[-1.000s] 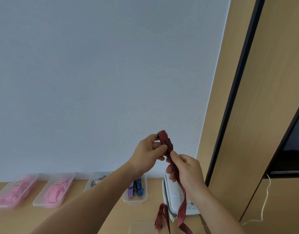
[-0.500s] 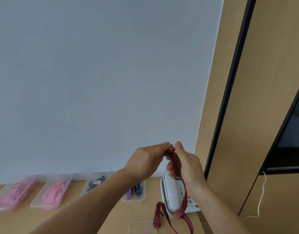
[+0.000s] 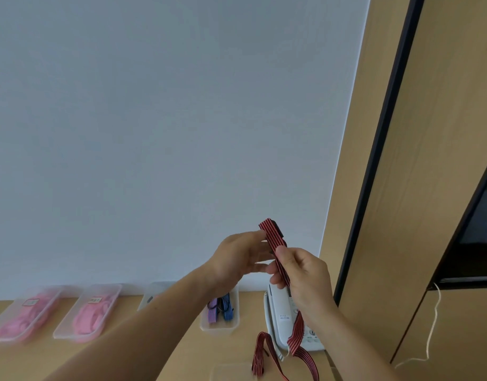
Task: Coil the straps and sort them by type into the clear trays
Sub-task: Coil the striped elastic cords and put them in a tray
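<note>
A red strap with black stripes (image 3: pixel 272 236) is held up in front of the white wall. My right hand (image 3: pixel 302 273) grips it in the middle, its upper end sticking up above my thumb. My left hand (image 3: pixel 239 255) touches that upper end with its fingertips, fingers fairly straight. The strap's long tail (image 3: pixel 297 334) hangs down from my right hand and loops near the desk. On the desk stand clear trays: two with pink straps (image 3: pixel 25 314) (image 3: pixel 92 314), one mostly hidden by my left forearm (image 3: pixel 154 291), one with a purple and a blue strap (image 3: pixel 220 312).
A white desk telephone (image 3: pixel 280 317) lies right of the trays, under the hanging tail. Another clear tray (image 3: pixel 231 371) shows at the bottom edge. A wooden cabinet (image 3: pixel 429 188) with a dark frame rises on the right, a thin white cord (image 3: pixel 432 325) hanging beside it.
The strap's upper end now sticks up higher above my hands. My left hand's fingers have straightened and slid to the strap's end; my right hand grips lower on the strap.
</note>
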Action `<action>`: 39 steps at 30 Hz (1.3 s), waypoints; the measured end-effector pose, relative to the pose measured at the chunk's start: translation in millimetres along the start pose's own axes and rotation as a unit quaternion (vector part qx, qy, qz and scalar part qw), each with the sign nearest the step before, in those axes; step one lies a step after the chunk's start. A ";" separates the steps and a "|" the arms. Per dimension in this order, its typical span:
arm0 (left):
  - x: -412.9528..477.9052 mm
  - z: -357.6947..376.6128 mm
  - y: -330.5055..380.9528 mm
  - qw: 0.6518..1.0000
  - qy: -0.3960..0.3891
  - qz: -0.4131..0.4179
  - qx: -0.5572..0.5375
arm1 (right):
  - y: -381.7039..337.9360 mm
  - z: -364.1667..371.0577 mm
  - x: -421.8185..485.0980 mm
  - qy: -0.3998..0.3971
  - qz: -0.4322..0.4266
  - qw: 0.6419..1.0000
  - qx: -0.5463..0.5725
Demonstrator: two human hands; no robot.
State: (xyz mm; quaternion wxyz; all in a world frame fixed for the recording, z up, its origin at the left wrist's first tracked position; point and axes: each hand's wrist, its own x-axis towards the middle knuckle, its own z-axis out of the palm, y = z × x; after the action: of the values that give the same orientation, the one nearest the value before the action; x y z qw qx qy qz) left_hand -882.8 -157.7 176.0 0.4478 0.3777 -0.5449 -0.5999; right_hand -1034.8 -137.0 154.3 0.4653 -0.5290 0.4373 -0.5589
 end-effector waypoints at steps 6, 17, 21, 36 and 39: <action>1.8 2.2 -2.9 0.998 0.025 0.041 0.026 | 6.3 -2.1 0.0 -0.020 -0.013 0.999 -0.044; 6.0 -4.0 -9.1 0.980 0.075 0.127 0.134 | 6.6 -4.6 -1.5 -0.040 0.049 0.997 -0.034; 5.3 -10.4 -10.2 0.968 0.092 0.160 0.168 | 3.6 -4.6 -2.3 -0.059 0.057 0.995 -0.058; -1.2 -12.5 -19.6 0.877 0.147 0.236 0.392 | 0.1 4.8 -3.3 -0.023 0.063 0.997 -0.039; -4.7 -12.4 -23.0 0.770 0.147 0.335 0.522 | -5.1 5.6 -2.9 -0.023 0.062 0.998 -0.021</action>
State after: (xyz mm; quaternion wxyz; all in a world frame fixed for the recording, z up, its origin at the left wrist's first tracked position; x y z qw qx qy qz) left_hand -872.5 -157.0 151.5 0.4289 0.4303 -0.7938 0.0282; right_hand -1029.5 -133.2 159.1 0.4981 -0.5230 0.4702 -0.5072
